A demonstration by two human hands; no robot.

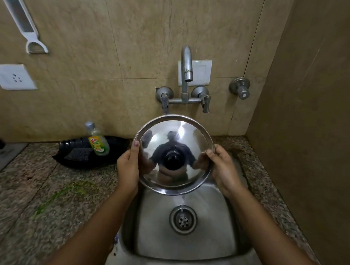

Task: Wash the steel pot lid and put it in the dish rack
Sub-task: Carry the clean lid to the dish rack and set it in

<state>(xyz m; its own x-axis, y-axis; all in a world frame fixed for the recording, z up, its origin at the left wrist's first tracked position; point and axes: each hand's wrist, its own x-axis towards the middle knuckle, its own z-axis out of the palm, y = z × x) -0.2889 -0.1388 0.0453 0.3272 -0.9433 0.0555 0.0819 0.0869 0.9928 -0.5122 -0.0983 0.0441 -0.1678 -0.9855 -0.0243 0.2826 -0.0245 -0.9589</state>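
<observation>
I've got the round shiny steel pot lid [174, 154] upright between my hands, left hand [128, 166] and right hand [224, 168] pinching opposite rims, under the tap stream; black dish rack [88, 152] lies just left of left hand.

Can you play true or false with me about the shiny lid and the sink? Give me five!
1. Both hands hold the steel pot lid, the left hand on one edge and the right hand on the other. True.
2. The lid lies flat in the bottom of the sink. False: it is held up above the sink, tilted toward the camera.
3. Water is running from the tap. True: a thin stream falls behind the lid and reaches the drain.
4. The dish soap bottle stands inside the sink. False: it is on the counter to the left, by a black tray.
5. A peeler hangs on the wall. True.
</observation>
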